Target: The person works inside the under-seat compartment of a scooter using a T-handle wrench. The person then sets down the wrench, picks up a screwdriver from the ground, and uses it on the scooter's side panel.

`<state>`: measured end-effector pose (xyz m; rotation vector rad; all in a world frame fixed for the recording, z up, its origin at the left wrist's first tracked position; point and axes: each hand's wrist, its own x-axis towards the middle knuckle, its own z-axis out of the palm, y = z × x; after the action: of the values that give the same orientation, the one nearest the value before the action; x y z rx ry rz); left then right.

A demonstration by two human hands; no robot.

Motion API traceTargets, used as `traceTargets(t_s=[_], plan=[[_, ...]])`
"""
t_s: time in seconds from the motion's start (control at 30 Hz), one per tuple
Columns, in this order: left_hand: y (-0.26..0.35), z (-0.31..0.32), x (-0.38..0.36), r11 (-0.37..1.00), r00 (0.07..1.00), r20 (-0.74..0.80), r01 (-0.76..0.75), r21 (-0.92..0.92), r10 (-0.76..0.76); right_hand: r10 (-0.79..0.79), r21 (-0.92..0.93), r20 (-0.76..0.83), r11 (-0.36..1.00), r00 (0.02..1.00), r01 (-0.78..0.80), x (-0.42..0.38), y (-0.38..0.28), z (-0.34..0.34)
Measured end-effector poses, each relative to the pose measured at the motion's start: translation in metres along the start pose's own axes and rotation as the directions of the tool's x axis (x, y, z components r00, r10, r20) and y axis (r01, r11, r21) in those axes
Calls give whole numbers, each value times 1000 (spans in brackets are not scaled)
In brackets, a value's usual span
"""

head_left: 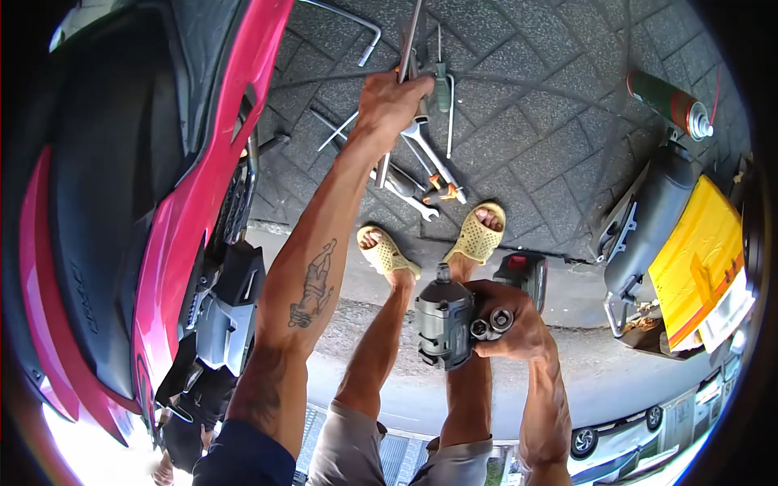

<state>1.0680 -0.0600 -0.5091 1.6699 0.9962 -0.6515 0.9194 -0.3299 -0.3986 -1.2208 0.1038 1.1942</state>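
My left hand (393,105) reaches forward over a group of tools on the paving, its fingers closed round a long metal bar (411,44). Beneath and beside it lie a green-handled screwdriver (442,87), a hex key (450,117), an open-ended wrench (417,206) and an orange-and-black handled tool (440,191). My right hand (515,324) is nearer my body, wrapped round the grip of a dark impact wrench (445,316). Two metal sockets (492,323) show between its fingers, open ends up. No socket is visible on the impact wrench's tip.
A pink and black motorbike (186,202) fills the left side. An L-shaped wrench (371,44) lies near it. At the right are a spray can (681,109), a black exhaust-like part (652,219) and a yellow package (701,259). My sandalled feet (478,233) stand below the tools.
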Motion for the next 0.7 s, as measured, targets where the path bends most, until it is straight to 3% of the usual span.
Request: traceTargets(t_s=[0.07,0.13,0.2,0.23,0.33,0.43,0.5,0.57,0.63,0.67,0.7], plan=[[-10,-30,-20,976,991,-30,-120,179,128,63,79,16,995,998,-64,1,10,5],[-26,-51,-42,939,980,-31,-177,294,195,103,-100,-287,986,952,-137,17,24,4],[-66,-67,-69,915,971,-90,-174,364,220,233,-115,-481,939,845,-325,54,48,-9],[-90,-73,-80,895,955,-144,-183,407,260,108,-192,-556,948,824,-254,76,54,-19],[-148,-86,-133,915,977,-180,-32,401,113,-159,-391,-680,904,715,-171,138,70,-61],[-212,-97,-183,906,982,-179,23,423,58,-163,-359,-701,922,694,-147,175,80,-93],[-256,-103,-211,891,987,-159,67,448,6,-591,-736,-611,669,527,-104,184,82,-92],[-289,-104,-237,886,984,-171,122,448,-49,-772,-876,-470,470,428,-113,187,71,-75],[-314,-105,-263,911,969,-226,179,373,-97,-823,-908,-418,395,384,-142,183,46,-20],[-327,-106,-273,907,959,-261,208,366,-115,-595,-776,-546,624,590,-89,190,58,0],[-342,-109,-287,900,947,-292,241,362,-135,-305,-576,-567,811,765,-103,201,80,21]])
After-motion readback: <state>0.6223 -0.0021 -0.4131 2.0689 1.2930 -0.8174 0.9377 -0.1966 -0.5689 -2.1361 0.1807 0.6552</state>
